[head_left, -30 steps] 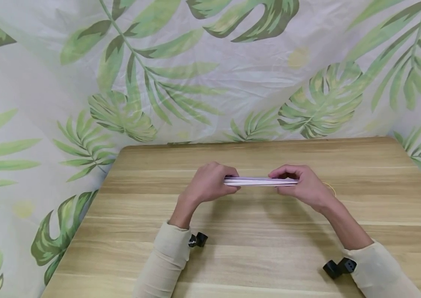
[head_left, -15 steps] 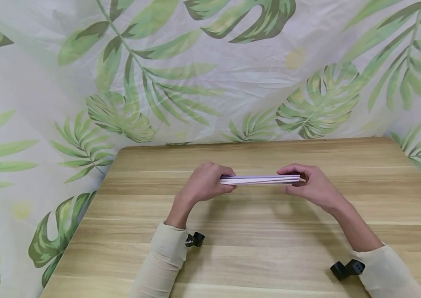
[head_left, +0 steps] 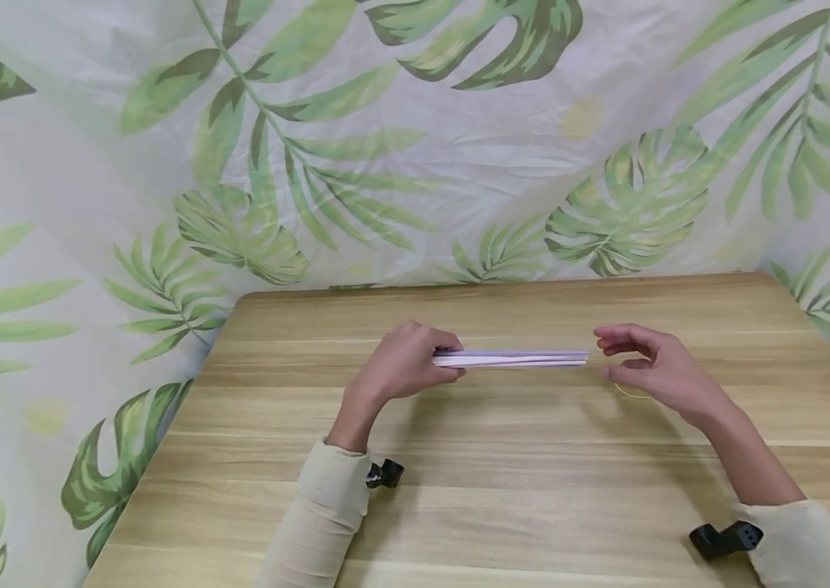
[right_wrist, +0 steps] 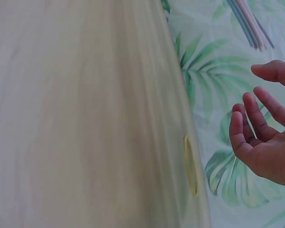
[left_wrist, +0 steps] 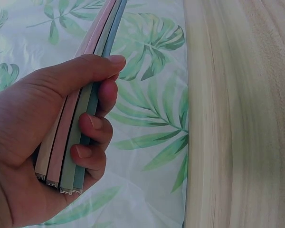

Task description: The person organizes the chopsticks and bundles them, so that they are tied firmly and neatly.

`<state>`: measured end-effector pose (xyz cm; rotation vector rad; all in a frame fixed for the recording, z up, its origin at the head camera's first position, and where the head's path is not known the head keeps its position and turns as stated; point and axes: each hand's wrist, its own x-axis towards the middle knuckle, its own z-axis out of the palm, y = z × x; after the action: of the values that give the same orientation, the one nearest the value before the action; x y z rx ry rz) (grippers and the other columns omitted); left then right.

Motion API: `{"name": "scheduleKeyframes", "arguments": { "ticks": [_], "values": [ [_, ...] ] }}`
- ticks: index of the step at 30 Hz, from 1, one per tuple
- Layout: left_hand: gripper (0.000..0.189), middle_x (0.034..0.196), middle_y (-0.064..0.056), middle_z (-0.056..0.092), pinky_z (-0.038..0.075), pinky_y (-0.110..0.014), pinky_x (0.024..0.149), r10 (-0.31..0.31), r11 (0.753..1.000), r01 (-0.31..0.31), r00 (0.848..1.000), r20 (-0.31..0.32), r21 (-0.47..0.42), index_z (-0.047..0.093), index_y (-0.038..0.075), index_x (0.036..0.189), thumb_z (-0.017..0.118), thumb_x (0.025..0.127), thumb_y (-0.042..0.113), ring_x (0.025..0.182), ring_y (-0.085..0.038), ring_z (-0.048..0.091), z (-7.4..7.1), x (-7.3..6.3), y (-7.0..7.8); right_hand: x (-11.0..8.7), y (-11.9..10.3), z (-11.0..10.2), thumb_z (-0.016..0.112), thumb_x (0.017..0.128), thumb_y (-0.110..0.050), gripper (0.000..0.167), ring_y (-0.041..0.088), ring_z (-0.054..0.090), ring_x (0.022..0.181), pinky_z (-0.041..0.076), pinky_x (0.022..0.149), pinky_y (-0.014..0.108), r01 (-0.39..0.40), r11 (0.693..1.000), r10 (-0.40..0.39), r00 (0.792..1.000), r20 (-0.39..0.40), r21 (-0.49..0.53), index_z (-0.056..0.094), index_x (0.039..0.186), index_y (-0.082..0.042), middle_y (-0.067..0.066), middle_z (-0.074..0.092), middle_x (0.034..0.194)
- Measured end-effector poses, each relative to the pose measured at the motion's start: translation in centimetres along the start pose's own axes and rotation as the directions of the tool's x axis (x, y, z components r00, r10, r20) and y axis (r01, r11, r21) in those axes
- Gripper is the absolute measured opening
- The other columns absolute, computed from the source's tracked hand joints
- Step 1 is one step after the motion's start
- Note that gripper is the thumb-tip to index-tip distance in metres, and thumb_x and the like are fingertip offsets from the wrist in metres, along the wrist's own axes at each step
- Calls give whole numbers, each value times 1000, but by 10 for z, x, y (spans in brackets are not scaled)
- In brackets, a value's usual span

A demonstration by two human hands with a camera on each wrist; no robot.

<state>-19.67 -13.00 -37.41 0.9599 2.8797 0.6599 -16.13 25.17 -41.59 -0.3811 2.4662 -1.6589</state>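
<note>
My left hand (head_left: 415, 359) grips a bundle of long, thin pastel strips (head_left: 518, 358) by the left end, holding it level above the table. Seen from the left wrist, the strips (left_wrist: 58, 152) are beige, pink, green and blue, with hollow, channelled ends showing below the palm. The thumb crosses over them and the fingers wrap round the other side. Just off the bundle's right end, my right hand (head_left: 650, 363) is in the air with loosely bent fingers and nothing in them. A yellow rubber band (right_wrist: 191, 166) lies on the table near that hand.
The wood-grain table (head_left: 503, 506) has its far edge against a leaf-patterned cloth (head_left: 356, 163), which also hangs at both sides. Small black devices, such as the one on the right (head_left: 725, 539), are fixed at both sleeve cuffs.
My right hand has let go of the bundle's right end and moved away to the right. The left hand keeps its grip, shifted slightly left since a second ago.
</note>
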Motion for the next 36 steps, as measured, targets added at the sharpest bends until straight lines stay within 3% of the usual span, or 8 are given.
{"name": "scheduleKeyframes", "arguments": {
  "ticks": [3,7,12,16,19,26,36],
  "values": [
    [6,84,8,76,47,-26,67,-2,1000,2,1000,12,-4,82,20,95,85,91,23,68,-8,58,0,0,0,-1,9,-7,75,99,-7,59,2,60,120,54,92,13,-20,1000,20,1000,5,-15,51,152,4,-22,61,129],
    [6,84,8,76,47,-26,66,-13,1000,13,1000,19,-8,82,19,96,85,92,23,68,-8,58,1,0,0,1,18,-17,78,98,-12,62,-4,58,119,53,92,11,-57,996,58,998,9,-66,52,153,3,-20,61,133],
    [6,83,9,75,45,-24,65,-14,1000,14,1000,20,-10,82,20,96,85,91,23,66,-6,56,1,0,-1,2,28,-30,79,97,-14,62,-12,55,115,51,91,8,-81,982,84,996,8,-169,54,152,3,9,64,146],
    [6,82,9,75,44,-24,63,-16,1000,16,1000,17,-8,82,21,95,86,91,23,65,-6,55,1,0,-2,3,36,-38,80,97,-12,60,-10,59,112,51,88,8,-69,967,73,997,8,-244,56,149,5,30,59,149],
    [6,82,9,75,44,-24,63,-13,1000,13,1000,14,-7,82,21,95,86,91,23,65,-7,55,0,0,-1,3,42,-41,81,95,-10,57,-8,62,110,52,87,8,-46,958,48,999,-1,-283,59,145,7,32,61,145],
    [6,82,9,75,45,-25,64,-12,1000,12,1000,21,-11,81,20,94,85,91,22,65,-7,55,1,0,0,2,49,-43,83,94,-14,52,-17,55,105,52,86,9,-24,929,14,1000,-28,-369,66,139,5,28,69,136],
    [7,85,8,76,48,-26,66,-20,1000,21,999,26,-9,82,20,95,86,91,24,67,-7,57,1,0,1,8,55,-46,87,91,-18,41,0,69,96,56,79,15,27,873,-40,999,-16,-486,76,127,-1,19,78,120]
  ]
}}
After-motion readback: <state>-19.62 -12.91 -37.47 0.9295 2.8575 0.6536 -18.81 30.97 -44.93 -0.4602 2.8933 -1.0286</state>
